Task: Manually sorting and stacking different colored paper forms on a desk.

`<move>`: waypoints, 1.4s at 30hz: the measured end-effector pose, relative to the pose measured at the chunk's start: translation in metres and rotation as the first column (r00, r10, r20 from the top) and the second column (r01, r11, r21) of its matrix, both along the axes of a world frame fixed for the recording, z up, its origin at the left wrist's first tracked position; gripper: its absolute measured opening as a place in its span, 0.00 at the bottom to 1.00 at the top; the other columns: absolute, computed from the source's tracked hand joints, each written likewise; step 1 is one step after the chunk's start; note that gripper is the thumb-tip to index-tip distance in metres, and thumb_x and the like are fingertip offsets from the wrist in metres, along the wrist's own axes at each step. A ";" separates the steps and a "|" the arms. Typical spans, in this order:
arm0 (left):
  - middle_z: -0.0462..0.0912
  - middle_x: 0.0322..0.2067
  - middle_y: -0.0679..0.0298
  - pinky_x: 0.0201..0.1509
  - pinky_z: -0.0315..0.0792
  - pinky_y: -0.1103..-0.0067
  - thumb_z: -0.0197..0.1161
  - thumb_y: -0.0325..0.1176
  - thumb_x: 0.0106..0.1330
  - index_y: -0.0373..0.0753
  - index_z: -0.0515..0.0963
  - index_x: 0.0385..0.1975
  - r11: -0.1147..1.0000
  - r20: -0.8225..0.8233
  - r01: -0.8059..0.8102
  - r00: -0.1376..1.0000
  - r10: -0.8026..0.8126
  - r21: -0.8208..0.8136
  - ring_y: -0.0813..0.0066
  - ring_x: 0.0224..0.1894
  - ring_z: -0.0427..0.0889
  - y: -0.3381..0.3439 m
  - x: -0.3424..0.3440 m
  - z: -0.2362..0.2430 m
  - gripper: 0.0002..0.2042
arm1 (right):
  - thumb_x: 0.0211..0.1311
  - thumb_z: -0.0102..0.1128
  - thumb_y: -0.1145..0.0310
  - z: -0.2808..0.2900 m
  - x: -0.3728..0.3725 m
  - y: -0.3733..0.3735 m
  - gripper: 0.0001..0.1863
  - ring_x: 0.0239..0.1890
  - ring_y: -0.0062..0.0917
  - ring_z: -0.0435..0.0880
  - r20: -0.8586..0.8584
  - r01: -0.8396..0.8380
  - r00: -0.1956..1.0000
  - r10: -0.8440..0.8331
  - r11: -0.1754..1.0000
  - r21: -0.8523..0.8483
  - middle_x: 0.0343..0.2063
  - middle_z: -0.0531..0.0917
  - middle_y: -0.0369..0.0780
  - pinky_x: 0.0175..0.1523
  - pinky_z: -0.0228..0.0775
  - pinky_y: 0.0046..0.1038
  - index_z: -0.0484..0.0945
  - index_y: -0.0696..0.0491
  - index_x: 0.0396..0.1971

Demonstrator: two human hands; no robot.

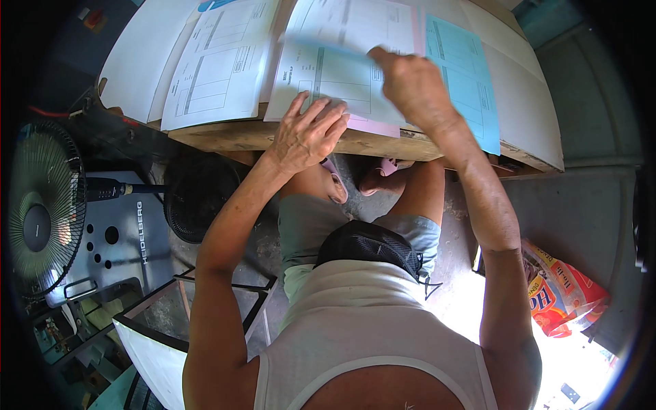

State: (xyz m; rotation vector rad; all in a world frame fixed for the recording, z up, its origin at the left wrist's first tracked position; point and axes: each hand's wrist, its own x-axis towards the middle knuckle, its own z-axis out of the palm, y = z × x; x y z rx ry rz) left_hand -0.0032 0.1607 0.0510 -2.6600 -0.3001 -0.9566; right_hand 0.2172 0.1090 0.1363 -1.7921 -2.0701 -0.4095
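Observation:
My left hand (307,133) rests at the near edge of a middle stack of white printed forms (335,85), its fingers bent and apart on the paper. My right hand (410,85) is raised over that stack, fingers closed at the edge of a motion-blurred sheet (335,44). A pink sheet (374,128) shows under the stack's near edge. Another white printed stack (219,68) lies to the left, and a cyan printed stack (461,82) lies to the right, all on the table (529,102).
A standing fan (37,205) is at the left, with a dark round base (198,198) and a metal-framed item (157,328) below. A red and orange plastic bag (560,287) lies at the lower right. My legs are under the table's wooden edge.

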 end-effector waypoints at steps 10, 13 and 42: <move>0.86 0.42 0.69 0.54 0.74 0.59 0.72 0.32 0.58 0.44 0.87 0.36 0.994 0.267 -0.065 0.963 0.040 0.083 0.65 0.47 0.80 -0.008 -0.001 0.053 0.08 | 0.59 0.61 0.62 -0.011 -0.017 -0.026 0.12 0.35 0.35 0.88 0.084 -0.160 0.981 0.177 0.972 -0.175 0.31 0.85 0.42 0.38 0.80 0.33 0.79 0.55 0.36; 0.85 0.37 0.68 0.46 0.76 0.62 0.72 0.38 0.59 0.43 0.87 0.33 0.990 0.346 0.121 0.928 -0.141 0.077 0.64 0.40 0.79 -0.047 0.020 0.056 0.07 | 0.57 0.58 0.73 0.016 -0.010 -0.011 0.13 0.38 0.37 0.87 0.262 -0.169 0.939 0.223 0.962 -0.213 0.35 0.86 0.42 0.40 0.79 0.35 0.79 0.54 0.44; 0.83 0.53 0.62 0.67 0.63 0.59 0.73 0.40 0.60 0.39 0.83 0.49 0.967 0.187 -0.077 0.974 0.125 -0.245 0.59 0.60 0.78 -0.035 0.005 0.038 0.19 | 0.56 0.55 0.81 -0.022 0.098 -0.162 0.20 0.47 0.38 0.87 0.156 0.146 0.978 -0.136 0.988 -0.058 0.46 0.86 0.45 0.54 0.80 0.36 0.80 0.55 0.50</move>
